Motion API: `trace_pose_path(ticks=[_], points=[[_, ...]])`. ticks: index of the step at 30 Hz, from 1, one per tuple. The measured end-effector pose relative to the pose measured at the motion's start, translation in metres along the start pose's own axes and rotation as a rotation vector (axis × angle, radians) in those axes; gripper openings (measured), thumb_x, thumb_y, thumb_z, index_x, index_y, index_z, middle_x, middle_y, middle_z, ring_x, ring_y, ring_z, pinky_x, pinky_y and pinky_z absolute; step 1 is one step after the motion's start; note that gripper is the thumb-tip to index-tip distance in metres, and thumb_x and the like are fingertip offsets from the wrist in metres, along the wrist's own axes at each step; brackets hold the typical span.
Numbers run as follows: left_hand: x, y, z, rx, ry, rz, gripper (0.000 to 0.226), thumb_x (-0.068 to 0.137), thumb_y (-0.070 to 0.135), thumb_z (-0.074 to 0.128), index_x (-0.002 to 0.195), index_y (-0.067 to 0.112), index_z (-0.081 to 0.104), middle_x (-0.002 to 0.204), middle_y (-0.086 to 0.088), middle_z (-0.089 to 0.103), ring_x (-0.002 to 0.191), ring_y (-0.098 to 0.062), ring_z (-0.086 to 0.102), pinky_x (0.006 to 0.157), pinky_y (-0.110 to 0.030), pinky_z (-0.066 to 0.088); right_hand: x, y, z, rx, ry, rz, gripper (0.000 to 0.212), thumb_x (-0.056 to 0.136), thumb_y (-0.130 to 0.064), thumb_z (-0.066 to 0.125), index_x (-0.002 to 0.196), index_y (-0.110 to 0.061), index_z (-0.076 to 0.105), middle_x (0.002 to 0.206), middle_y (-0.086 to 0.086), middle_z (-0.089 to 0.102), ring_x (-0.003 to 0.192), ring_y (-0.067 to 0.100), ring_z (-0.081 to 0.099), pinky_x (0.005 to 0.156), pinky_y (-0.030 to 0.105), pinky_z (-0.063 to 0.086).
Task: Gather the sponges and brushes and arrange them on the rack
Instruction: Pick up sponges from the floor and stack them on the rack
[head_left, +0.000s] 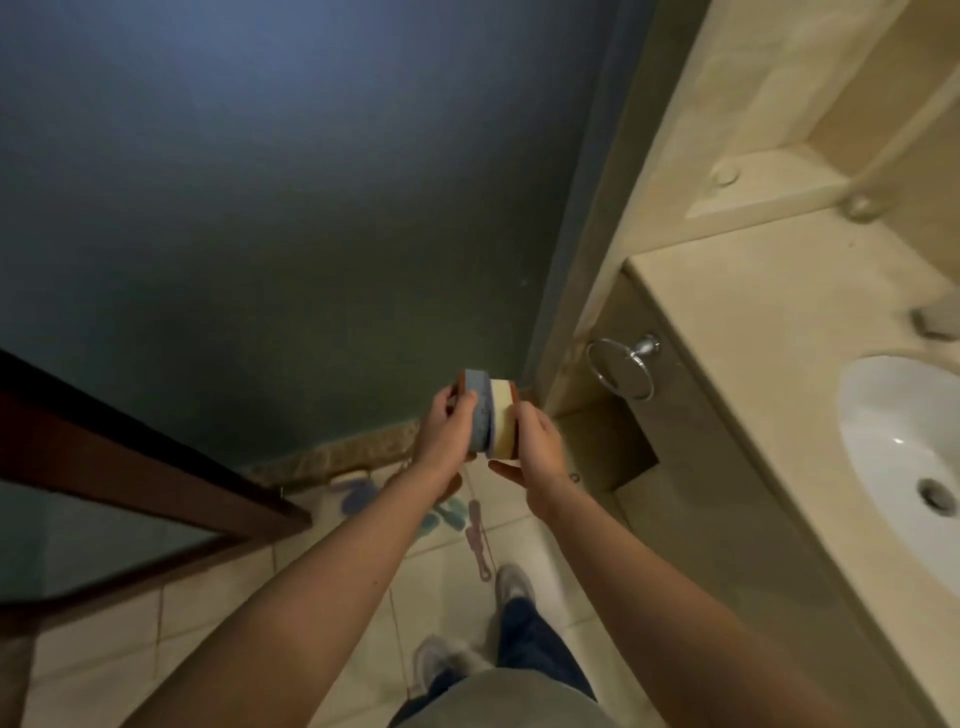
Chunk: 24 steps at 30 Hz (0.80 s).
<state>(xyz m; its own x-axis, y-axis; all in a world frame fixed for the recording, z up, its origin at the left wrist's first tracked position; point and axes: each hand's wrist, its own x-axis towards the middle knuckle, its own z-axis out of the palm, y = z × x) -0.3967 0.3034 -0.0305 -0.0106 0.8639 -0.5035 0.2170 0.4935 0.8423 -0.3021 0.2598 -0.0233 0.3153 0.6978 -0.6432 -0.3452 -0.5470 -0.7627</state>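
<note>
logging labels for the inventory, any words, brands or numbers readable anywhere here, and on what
None can be read.
Blue sponge in the left hand: no print shows.
Yellow sponge in the right hand: no print shows.
Sink, towel ring and brushes on the floor: no visible markings; the brushes are blurred.

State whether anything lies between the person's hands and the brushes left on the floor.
Nothing visible blocks them. The brushes lie on the tiled floor beneath the hands, but the left hand and right hand are both occupied, pressing a stack of sponges between them.

Blue sponge (477, 410) against yellow sponge (502, 423), upright.
</note>
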Motion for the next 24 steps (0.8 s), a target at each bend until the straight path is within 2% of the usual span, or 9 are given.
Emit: trace_pose_path(ticks=[3, 6, 8, 9, 11, 15, 18, 24], points=[[-0.014, 0.029, 0.013, -0.037, -0.122, 0.063, 0.032, 0.097, 0.03, 0.047, 0.129, 0.027, 0.049, 0.113, -0.006, 0.06, 0.101, -0.025, 0.061, 0.089, -0.048, 0.053, -0.017, -0.021, -0.017, 0.035, 0.004, -0.074, 0.02, 0.093, -0.035, 0.045, 0.096, -0.032, 0.065, 0.099, 0.004, 0.065, 0.091, 0.019, 0.063, 0.066, 0.033, 0.057], [-0.028, 0.054, 0.032, -0.013, -0.246, 0.133, 0.035, 0.095, 0.027, 0.046, 0.13, 0.027, 0.05, 0.11, -0.003, 0.061, 0.096, -0.019, 0.061, 0.08, -0.04, 0.057, -0.032, -0.04, -0.037, 0.072, 0.044, -0.168, 0.025, 0.092, -0.034, 0.045, 0.097, -0.03, 0.069, 0.097, 0.004, 0.069, 0.089, 0.02, 0.067, 0.069, 0.036, 0.058], [-0.038, 0.072, 0.048, -0.004, -0.299, 0.191, 0.034, 0.093, 0.024, 0.045, 0.126, 0.03, 0.053, 0.115, -0.005, 0.06, 0.095, -0.017, 0.06, 0.069, -0.033, 0.057, -0.041, -0.055, -0.054, 0.119, 0.082, -0.231, 0.026, 0.091, -0.03, 0.046, 0.095, -0.025, 0.071, 0.095, 0.008, 0.07, 0.089, 0.023, 0.067, 0.068, 0.037, 0.057], [-0.043, 0.08, 0.057, -0.003, -0.327, 0.204, 0.034, 0.092, 0.023, 0.045, 0.124, 0.033, 0.053, 0.12, -0.007, 0.057, 0.098, -0.019, 0.06, 0.07, -0.033, 0.057, -0.045, -0.062, -0.063, 0.142, 0.107, -0.266, 0.026, 0.09, -0.028, 0.046, 0.093, -0.023, 0.071, 0.094, 0.009, 0.069, 0.088, 0.024, 0.067, 0.065, 0.035, 0.055], [-0.053, 0.097, 0.075, 0.022, -0.385, 0.215, 0.043, 0.091, 0.023, 0.046, 0.132, 0.034, 0.049, 0.13, -0.012, 0.048, 0.109, -0.026, 0.056, 0.084, -0.044, 0.057, -0.054, -0.077, -0.084, 0.152, 0.15, -0.332, 0.025, 0.091, -0.028, 0.046, 0.092, -0.023, 0.071, 0.094, 0.008, 0.069, 0.089, 0.022, 0.067, 0.062, 0.033, 0.056], [-0.075, 0.128, 0.117, 0.059, -0.526, 0.267, 0.055, 0.088, 0.022, 0.047, 0.142, 0.035, 0.04, 0.134, -0.013, 0.044, 0.116, -0.031, 0.051, 0.086, -0.05, 0.055, -0.064, -0.104, -0.131, 0.173, 0.27, -0.432, 0.026, 0.095, -0.026, 0.045, 0.11, -0.014, 0.063, 0.108, 0.01, 0.061, 0.1, 0.025, 0.062, 0.075, 0.045, 0.06], [-0.092, 0.148, 0.153, 0.069, -0.612, 0.316, 0.059, 0.089, 0.02, 0.048, 0.145, 0.033, 0.035, 0.134, -0.012, 0.044, 0.113, -0.029, 0.051, 0.089, -0.047, 0.054, -0.071, -0.124, -0.169, 0.203, 0.343, -0.485, 0.025, 0.097, -0.025, 0.045, 0.115, -0.012, 0.057, 0.105, 0.005, 0.056, 0.096, 0.02, 0.058, 0.068, 0.036, 0.059], [-0.127, 0.178, 0.238, -0.045, -0.667, 0.384, 0.051, 0.091, 0.016, 0.05, 0.139, 0.029, 0.04, 0.125, 0.0, 0.051, 0.103, -0.014, 0.054, 0.081, -0.036, 0.055, -0.085, -0.155, -0.258, 0.3, 0.39, -0.537, 0.021, 0.094, -0.023, 0.05, 0.112, -0.014, 0.053, 0.112, 0.007, 0.056, 0.107, 0.027, 0.059, 0.073, 0.036, 0.057]])
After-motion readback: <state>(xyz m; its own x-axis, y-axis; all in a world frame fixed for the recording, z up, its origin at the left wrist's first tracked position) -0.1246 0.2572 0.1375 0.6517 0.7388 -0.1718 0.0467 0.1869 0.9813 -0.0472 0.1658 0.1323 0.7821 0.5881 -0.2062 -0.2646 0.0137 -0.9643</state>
